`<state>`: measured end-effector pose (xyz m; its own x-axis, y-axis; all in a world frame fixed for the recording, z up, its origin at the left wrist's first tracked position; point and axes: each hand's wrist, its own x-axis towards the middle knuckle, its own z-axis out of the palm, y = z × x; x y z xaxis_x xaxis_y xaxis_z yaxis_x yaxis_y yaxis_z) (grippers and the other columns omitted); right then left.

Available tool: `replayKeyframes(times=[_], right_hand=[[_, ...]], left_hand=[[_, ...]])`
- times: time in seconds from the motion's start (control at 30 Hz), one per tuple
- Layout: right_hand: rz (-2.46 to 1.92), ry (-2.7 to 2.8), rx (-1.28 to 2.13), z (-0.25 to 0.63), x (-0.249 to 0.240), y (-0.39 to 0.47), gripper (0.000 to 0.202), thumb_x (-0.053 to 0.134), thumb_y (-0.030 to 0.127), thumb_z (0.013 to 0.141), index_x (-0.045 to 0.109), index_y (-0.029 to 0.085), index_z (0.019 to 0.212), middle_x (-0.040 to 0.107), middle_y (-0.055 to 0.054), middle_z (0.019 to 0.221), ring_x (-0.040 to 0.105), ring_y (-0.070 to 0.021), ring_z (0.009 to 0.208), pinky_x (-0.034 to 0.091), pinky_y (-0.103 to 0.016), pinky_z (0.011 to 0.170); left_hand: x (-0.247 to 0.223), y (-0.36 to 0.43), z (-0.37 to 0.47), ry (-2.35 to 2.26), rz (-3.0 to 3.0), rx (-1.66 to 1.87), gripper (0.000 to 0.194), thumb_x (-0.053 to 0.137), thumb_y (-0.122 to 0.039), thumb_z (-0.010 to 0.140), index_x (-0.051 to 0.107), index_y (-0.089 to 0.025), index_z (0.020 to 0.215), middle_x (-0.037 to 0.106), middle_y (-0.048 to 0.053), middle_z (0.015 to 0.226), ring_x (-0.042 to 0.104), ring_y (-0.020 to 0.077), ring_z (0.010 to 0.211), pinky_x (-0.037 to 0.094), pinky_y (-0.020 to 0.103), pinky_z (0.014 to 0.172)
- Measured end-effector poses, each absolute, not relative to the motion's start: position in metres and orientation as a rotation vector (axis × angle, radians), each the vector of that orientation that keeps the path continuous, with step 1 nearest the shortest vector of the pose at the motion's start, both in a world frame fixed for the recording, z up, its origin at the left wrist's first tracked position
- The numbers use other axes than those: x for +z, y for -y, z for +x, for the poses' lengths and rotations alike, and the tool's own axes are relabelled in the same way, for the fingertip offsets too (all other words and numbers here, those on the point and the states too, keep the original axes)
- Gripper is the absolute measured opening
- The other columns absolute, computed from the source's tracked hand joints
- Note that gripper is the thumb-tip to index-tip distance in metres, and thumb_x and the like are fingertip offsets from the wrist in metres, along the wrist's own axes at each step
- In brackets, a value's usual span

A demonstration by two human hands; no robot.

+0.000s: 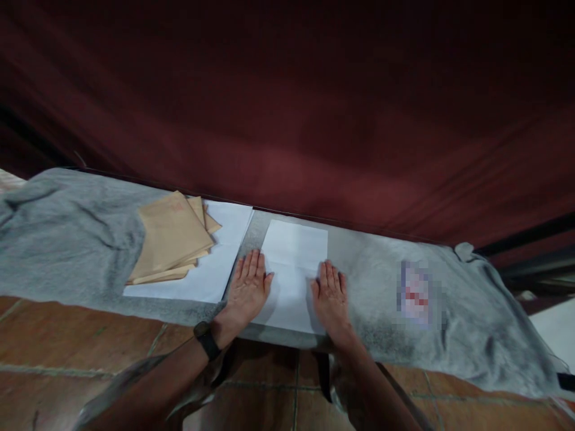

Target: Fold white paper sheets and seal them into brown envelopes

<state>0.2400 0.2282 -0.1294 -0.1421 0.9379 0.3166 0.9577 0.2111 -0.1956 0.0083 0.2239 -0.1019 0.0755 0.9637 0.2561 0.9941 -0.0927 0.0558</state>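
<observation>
A white sheet of paper (pixel 294 281) with faint fold creases lies flat on the grey cloth in front of me. My left hand (pixel 247 284) rests palm down along its left edge, fingers stretched out. Along the right edge lies my right hand (pixel 331 296), also flat with its fingers extended. Both hands touch the sheet and hold nothing. To the left of my left hand is a stack of white paper (pixel 211 272), partly covered by a fanned pile of brown envelopes (pixel 173 230).
The grey cloth (pixel 377 269) drapes over a long, narrow surface. A small pixelated item (pixel 415 293) lies on it at the right. Dark red fabric (pixel 278 120) hangs behind the far edge. Terracotta tiles (pixel 90 341) make up the floor below.
</observation>
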Motion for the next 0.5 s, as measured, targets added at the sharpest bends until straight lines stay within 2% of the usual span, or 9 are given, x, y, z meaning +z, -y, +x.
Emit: replayKeyframes(times=[0.13, 0.23, 0.4, 0.5], right_hand=[[-1.791, 2.091, -0.039, 0.233, -0.124, -0.247, 0.057, 0.027, 0.036, 0.111, 0.043, 0.006, 0.157, 0.044, -0.022, 0.161, 0.041, -0.033, 0.151, 0.03, -0.058, 0.123], [-1.668, 2.204, 0.084, 0.219, -0.118, -0.264, 0.056, 0.021, 0.033, 0.111, 0.042, 0.01, 0.158, 0.041, -0.017, 0.164, 0.036, -0.0269, 0.154, 0.03, -0.053, 0.125], [-1.551, 2.328, 0.286, 0.2, -0.114, -0.285, 0.055, 0.018, 0.032, 0.112, 0.048, 0.014, 0.155, 0.043, -0.01, 0.164, 0.034, -0.0221, 0.155, 0.026, -0.049, 0.129], [-1.551, 2.342, 0.302, 0.199, -0.113, -0.296, 0.054, 0.02, 0.034, 0.112, 0.048, 0.017, 0.155, 0.041, -0.008, 0.165, 0.033, -0.0211, 0.156, 0.025, -0.049, 0.129]], left_hand=[[-0.097, -0.241, 0.03, 1.877, -2.36, -0.406, 0.058, 0.035, -0.033, 0.106, 0.041, -0.008, 0.158, 0.034, 0.015, 0.167, 0.027, 0.0293, 0.158, 0.024, 0.053, 0.129], [-0.105, -0.251, 0.052, 1.797, -2.508, -0.403, 0.054, 0.036, -0.031, 0.106, 0.044, -0.014, 0.157, 0.037, 0.011, 0.167, 0.027, 0.029, 0.158, 0.024, 0.055, 0.129], [-0.119, -0.252, 0.065, 1.768, -2.563, -0.341, 0.055, 0.037, -0.025, 0.104, 0.042, -0.008, 0.157, 0.042, 0.016, 0.164, 0.031, 0.0303, 0.156, 0.026, 0.057, 0.128], [-0.118, -0.249, 0.066, 1.756, -2.559, -0.332, 0.058, 0.039, -0.028, 0.104, 0.039, -0.005, 0.158, 0.042, 0.019, 0.163, 0.03, 0.031, 0.156, 0.025, 0.057, 0.128]])
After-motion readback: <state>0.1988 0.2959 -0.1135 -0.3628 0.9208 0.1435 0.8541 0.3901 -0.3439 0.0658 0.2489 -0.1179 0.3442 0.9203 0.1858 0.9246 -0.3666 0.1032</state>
